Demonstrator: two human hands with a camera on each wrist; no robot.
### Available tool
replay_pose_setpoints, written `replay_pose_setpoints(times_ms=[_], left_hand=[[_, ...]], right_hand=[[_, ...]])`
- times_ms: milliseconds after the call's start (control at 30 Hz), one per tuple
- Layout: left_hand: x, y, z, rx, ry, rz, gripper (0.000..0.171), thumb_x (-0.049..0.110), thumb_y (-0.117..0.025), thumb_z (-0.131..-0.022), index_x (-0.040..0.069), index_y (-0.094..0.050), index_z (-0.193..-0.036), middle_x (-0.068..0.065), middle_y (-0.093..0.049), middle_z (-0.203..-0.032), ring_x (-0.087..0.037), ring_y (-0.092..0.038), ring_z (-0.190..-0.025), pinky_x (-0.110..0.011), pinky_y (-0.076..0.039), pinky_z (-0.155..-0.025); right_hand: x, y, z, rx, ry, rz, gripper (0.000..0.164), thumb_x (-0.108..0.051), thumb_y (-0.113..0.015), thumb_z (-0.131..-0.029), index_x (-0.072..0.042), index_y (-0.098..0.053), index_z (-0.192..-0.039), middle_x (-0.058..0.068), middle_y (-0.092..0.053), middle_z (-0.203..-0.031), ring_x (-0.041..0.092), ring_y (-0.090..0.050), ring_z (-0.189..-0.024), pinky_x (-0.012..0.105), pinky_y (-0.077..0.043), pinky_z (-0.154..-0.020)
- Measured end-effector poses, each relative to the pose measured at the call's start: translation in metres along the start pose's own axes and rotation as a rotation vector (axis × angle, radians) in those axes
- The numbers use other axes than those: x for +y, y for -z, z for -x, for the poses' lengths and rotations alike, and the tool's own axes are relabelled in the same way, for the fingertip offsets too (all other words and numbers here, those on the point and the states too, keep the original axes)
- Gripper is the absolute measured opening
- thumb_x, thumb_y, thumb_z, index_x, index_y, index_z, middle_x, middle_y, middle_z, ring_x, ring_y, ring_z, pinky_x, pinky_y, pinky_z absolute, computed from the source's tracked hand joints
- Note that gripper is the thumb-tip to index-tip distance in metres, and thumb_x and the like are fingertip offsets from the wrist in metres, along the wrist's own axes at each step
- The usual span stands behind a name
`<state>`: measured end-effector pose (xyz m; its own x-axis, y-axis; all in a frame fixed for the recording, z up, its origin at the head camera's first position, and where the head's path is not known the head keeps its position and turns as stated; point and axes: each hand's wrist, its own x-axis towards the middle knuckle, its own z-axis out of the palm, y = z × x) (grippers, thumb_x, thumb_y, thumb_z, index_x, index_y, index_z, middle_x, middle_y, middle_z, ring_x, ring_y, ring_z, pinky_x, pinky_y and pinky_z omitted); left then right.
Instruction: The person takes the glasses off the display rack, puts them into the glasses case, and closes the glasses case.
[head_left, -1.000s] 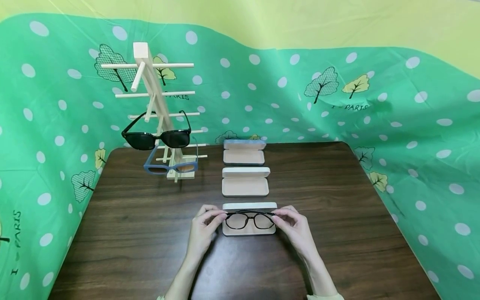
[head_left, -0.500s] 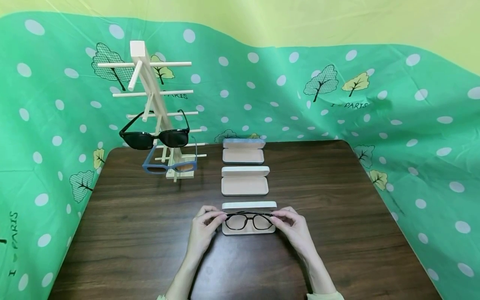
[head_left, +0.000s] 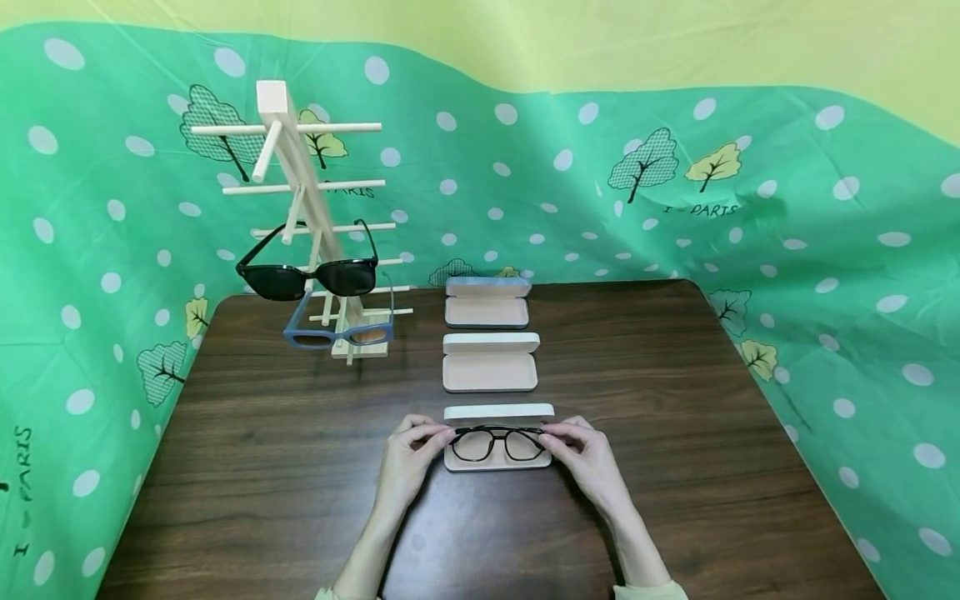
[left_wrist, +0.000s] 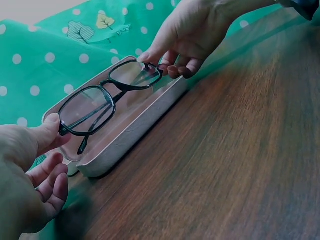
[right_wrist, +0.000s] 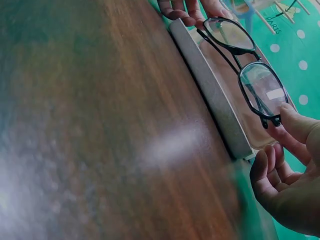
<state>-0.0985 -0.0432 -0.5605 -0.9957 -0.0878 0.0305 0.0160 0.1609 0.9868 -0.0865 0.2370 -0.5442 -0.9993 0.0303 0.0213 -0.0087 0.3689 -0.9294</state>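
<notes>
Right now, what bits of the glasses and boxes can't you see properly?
- Black glasses: head view, both ends covered by the left hand and right hand.
- Near case: whether the glasses touch its floor is unclear in every view.
- Far case: head view, too small to see its inside.

Right hand (right_wrist: 292,175) cut by frame edge; table (right_wrist: 75,125) foreground blurred.

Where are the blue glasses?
In the head view, the blue glasses hang low on the wooden rack, far left on the table, under the sunglasses.
</notes>
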Motion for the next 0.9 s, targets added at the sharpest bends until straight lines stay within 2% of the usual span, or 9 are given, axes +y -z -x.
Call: replay_pose_setpoints(times_ms=[300,433,600,767,900], left_hand=[[0.000,-0.003,-0.001,0.021,0.020,-0.083,0.008,0.021,-0.086,-0.083,0.015,-0.083,-0.089,-0.002,-0.070,-0.098,-0.004,-0.061,-0.092,-0.017,-0.048,-0.080],[0.001,-0.003,-0.002,0.028,0.029,-0.123,0.009,0.024,-0.085,-0.084,0.016,-0.084,-0.089,-0.001,-0.070,-0.098,-0.006,-0.061,-0.093,-0.019,-0.048,-0.081],[0.001,-0.004,-0.002,0.036,0.043,-0.155,0.010,0.027,-0.086,-0.083,0.018,-0.084,-0.088,0.001,-0.070,-0.098,-0.008,-0.061,-0.094,-0.020,-0.048,-0.080],[0.000,-0.006,-0.003,0.046,0.031,-0.180,0.010,0.026,-0.086,-0.084,0.017,-0.084,-0.088,-0.001,-0.070,-0.098,-0.012,-0.063,-0.095,-0.022,-0.048,-0.083],[-0.001,-0.006,-0.003,0.055,0.022,-0.208,0.010,0.026,-0.086,-0.083,0.017,-0.084,-0.087,-0.001,-0.070,-0.097,-0.013,-0.064,-0.094,-0.024,-0.049,-0.083]], right_hand=[[0.007,0.001,-0.003,0.002,0.001,0.080,0.014,-0.011,-0.077,-0.091,-0.005,-0.081,-0.103,0.007,-0.070,-0.095,-0.004,-0.058,-0.085,0.015,-0.049,-0.075],[0.009,0.000,-0.004,0.015,0.023,0.117,0.013,-0.011,-0.078,-0.091,-0.007,-0.081,-0.102,0.007,-0.070,-0.093,-0.004,-0.056,-0.083,0.016,-0.048,-0.073],[0.010,0.000,-0.005,0.025,0.004,0.130,0.013,-0.012,-0.079,-0.089,-0.008,-0.081,-0.102,0.007,-0.070,-0.094,-0.003,-0.057,-0.080,0.017,-0.048,-0.071],[0.010,0.001,-0.006,0.036,-0.022,0.124,0.013,-0.009,-0.081,-0.087,-0.007,-0.081,-0.099,0.007,-0.069,-0.093,-0.004,-0.056,-0.076,0.016,-0.049,-0.069],[0.011,0.001,-0.007,0.044,-0.007,0.150,0.012,-0.009,-0.082,-0.086,-0.008,-0.081,-0.097,0.005,-0.070,-0.091,-0.004,-0.056,-0.074,0.016,-0.048,-0.067]])
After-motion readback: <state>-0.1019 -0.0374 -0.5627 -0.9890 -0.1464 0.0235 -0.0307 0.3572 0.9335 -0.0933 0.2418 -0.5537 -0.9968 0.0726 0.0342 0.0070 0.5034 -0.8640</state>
